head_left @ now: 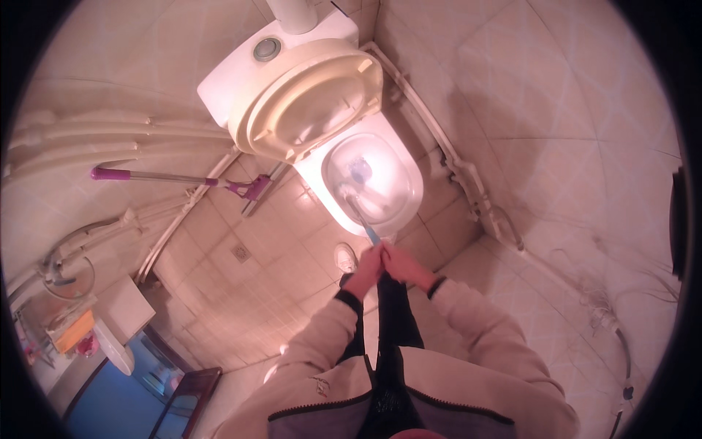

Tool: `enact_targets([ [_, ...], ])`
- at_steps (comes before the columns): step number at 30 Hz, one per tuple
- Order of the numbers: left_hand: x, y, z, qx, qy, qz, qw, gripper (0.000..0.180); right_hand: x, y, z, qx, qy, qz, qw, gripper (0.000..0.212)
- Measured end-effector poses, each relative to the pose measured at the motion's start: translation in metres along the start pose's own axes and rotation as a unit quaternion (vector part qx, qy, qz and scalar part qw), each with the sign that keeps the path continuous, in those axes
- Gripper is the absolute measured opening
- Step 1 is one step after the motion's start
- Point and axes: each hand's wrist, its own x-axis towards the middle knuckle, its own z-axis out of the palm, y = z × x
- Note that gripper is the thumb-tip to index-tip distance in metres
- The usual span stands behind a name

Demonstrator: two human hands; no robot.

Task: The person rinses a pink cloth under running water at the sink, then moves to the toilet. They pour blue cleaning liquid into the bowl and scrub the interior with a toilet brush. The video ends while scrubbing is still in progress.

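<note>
Both my hands are together in front of the toilet bowl (409, 175), closed around a long thin handle. My left hand (368, 267) and my right hand (404, 265) sit side by side at its near end. The handle belongs to a toilet brush (371, 231), light blue near my hands and paler farther down. It slants forward and left over the front rim into the bowl, its pale far end resting low inside. Glare blurs that end. The cream seat and lid (314, 110) are raised against the white tank (219, 88).
A sponge mop (252, 189) with purple parts leans left of the toilet, its handle (110, 174) pointing left. Pipes (431, 124) run along both walls. A floor drain (240, 254) lies left of my shoe (346, 257). A washbasin area (117, 344) stands at lower left.
</note>
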Motion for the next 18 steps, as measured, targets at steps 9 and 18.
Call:
enact_targets([
  [9, 0.070, 0.023, 0.004, 0.059, 0.032, 0.033, 0.997, 0.028, 0.048, 0.000, -0.009, 0.048, -0.014, 0.045, 0.998, 0.027],
  [18, -0.040, -0.066, 0.006, 0.074, -0.008, -0.044, 0.996, 0.027, -0.073, 0.024, 0.017, 0.046, -0.005, 0.037, 0.998, 0.033],
])
